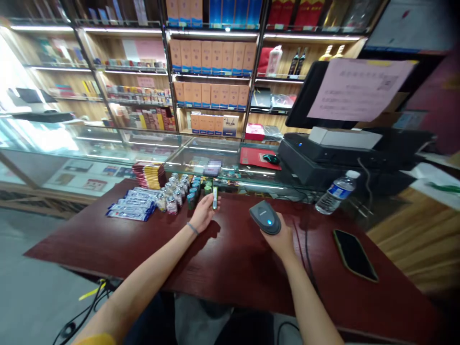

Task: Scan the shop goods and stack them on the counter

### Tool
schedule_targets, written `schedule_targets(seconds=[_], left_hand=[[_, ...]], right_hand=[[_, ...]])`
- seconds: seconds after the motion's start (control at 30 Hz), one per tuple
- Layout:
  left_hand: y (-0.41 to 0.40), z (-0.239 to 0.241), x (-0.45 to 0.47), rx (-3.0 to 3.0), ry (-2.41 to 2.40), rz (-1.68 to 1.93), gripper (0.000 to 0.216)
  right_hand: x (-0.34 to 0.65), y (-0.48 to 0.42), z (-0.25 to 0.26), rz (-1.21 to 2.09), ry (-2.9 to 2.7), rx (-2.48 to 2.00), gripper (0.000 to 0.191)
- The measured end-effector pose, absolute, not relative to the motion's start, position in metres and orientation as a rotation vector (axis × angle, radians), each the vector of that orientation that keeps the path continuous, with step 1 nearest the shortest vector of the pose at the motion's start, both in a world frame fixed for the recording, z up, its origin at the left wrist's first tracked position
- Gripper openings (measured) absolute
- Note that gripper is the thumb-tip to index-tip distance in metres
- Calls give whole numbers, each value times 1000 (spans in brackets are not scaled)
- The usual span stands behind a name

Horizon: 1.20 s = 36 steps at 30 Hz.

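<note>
My left hand (203, 212) is closed around a small slim green-and-white tube (214, 197), held upright above the dark red counter (230, 263). My right hand (281, 240) grips a grey handheld barcode scanner (265, 216) with a blue light on it, its head turned toward the tube. The two hands are a short way apart. Just behind my left hand stand several small bottles and green-capped tubes (179, 189) in a cluster.
Blue flat packets (131, 206) and a stack of red-and-yellow packs (149, 174) lie at the left. A water bottle (336, 192), a black phone (354, 254), a cash register with monitor (323, 143) and cables sit at the right. Glass display cases and shelves stand behind.
</note>
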State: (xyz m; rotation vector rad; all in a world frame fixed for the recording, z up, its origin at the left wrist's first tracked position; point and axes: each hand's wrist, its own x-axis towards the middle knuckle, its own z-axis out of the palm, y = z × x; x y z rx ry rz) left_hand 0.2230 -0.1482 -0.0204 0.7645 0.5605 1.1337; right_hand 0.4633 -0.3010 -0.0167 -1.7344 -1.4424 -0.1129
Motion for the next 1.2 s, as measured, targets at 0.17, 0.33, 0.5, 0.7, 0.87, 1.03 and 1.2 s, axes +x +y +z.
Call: schedule_targets(seconds=[0.17,0.33,0.5,0.7,0.87,1.03,1.2], left_hand=[[-151,-39,183,516,572,1088,17],[-146,-50,179,603,675,1120,20],[-141,-51,181,707,758,1119,23],[-138,-56,181,717,747,1123,21],[-142,-56,183,1078,858,1297,44],[-143,-51,190,1491,1113,1453,34],[-133,-50,200,1657,1426,1388,31]], right_hand=[[420,-298,-22,-83,-1879,-1568,50],[403,-299,-21,-77,-2170,-1402,60],[403,-301,-16,-136,-2211,-1375,38],[403,-301,-15,-170,-2211,-1367,33],[407,-300,-18,-173,-2128,-1404,45],[412,-300,-16,-198,-2088,-1411,46],[414,-300,-16,-173,-2075,-1369,44]])
